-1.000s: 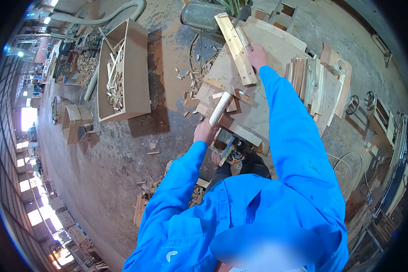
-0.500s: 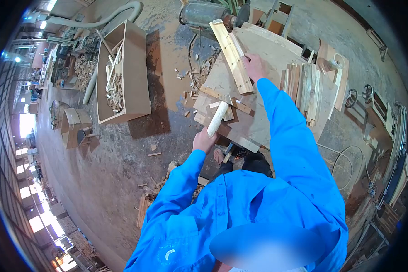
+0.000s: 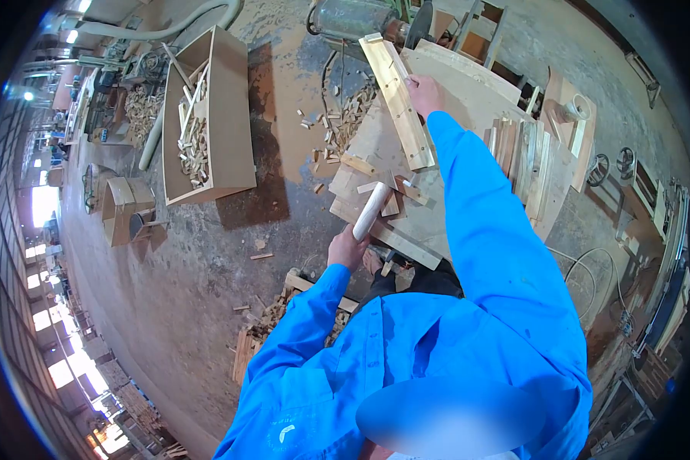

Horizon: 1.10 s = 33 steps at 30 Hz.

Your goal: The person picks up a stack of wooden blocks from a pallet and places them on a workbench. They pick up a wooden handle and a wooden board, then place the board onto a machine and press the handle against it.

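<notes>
1. Two blue sleeves fill the near view; the left hand (image 3: 346,247) is wrapped tight round the lower end of a pale dowel (image 3: 369,211), whose far end rests on the bench (image 3: 468,84) among short offcuts (image 3: 395,198).
2. Further out, the right hand (image 3: 424,93) is at full stretch, pressed against the edge of the long slat (image 3: 397,100) lying across the bench. Whether its fingers grip the slat or only push on it, I cannot tell from here.
3. A bundle of strips (image 3: 525,153) lies just right of that arm, and a saw motor (image 3: 349,19) stands at the far end of the bench, just beyond the slat's tip.
4. Progress, as I judge it: the slat is on the bench and steadied, the dowel is in hand but not yet laid against the slat or the saw. Scraps (image 3: 341,115) on the floor and a crate (image 3: 207,115) of cut pieces suggest plenty of cutting already done.
5. Against a second ago: the right hand has slid further up the slat toward the motor, and the left has kept its clamp, with the dowel at much the same slant.
</notes>
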Each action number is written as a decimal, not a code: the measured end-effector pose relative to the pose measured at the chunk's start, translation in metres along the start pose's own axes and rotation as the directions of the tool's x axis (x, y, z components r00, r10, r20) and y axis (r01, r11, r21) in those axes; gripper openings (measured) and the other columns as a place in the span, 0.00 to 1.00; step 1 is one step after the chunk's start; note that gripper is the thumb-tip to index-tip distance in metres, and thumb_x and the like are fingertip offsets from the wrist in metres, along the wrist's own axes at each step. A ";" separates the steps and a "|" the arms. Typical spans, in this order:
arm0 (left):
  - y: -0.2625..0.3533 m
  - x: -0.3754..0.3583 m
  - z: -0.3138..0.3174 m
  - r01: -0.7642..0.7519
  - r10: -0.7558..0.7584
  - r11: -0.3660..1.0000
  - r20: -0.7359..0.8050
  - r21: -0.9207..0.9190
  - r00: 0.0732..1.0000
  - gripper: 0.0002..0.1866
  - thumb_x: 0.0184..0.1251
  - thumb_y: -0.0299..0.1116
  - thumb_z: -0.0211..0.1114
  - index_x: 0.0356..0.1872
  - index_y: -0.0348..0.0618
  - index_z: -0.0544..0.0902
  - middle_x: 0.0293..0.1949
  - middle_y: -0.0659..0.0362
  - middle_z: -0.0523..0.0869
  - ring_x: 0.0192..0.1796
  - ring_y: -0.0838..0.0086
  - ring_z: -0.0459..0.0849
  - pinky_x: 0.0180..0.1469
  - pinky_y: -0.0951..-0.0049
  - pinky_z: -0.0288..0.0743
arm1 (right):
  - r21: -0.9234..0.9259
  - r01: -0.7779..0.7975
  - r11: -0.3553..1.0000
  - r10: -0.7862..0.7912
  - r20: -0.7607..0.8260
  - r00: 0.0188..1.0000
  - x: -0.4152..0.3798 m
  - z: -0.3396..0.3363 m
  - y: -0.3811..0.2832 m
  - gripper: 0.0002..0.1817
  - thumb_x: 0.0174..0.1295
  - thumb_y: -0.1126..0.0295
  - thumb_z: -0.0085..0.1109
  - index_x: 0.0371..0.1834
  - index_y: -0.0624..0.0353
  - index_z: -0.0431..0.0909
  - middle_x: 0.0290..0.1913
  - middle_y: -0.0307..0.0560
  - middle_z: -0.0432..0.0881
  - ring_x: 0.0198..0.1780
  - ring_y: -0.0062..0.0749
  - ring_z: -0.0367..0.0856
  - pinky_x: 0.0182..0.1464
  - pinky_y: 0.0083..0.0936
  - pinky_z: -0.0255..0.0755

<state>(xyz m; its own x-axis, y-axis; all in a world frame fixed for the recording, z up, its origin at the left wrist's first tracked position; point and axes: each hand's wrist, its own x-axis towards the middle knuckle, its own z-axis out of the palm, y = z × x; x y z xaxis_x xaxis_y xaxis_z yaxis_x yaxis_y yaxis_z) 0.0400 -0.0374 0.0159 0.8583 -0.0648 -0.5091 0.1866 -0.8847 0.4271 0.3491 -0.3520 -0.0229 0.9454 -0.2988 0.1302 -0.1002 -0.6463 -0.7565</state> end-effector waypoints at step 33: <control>0.017 0.018 0.002 -0.073 0.070 0.997 -0.076 -0.039 0.995 0.22 0.70 0.49 0.74 0.48 0.39 0.83 0.44 0.39 0.91 0.50 0.39 0.89 0.52 0.43 0.81 | -0.075 -0.071 0.995 0.052 -0.236 0.970 -0.003 -0.036 0.010 0.22 0.69 0.52 0.68 0.57 0.54 0.90 0.46 0.57 0.92 0.51 0.56 0.90 0.56 0.48 0.81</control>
<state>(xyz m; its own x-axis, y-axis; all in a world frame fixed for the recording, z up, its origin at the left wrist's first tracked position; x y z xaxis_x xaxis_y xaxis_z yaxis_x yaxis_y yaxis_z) 0.0577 -0.0542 0.0122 0.9032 -0.0914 -0.4195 0.1418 -0.8588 0.4923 0.3336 -0.3833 -0.0078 0.8391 -0.4889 0.2384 -0.1902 -0.6744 -0.7135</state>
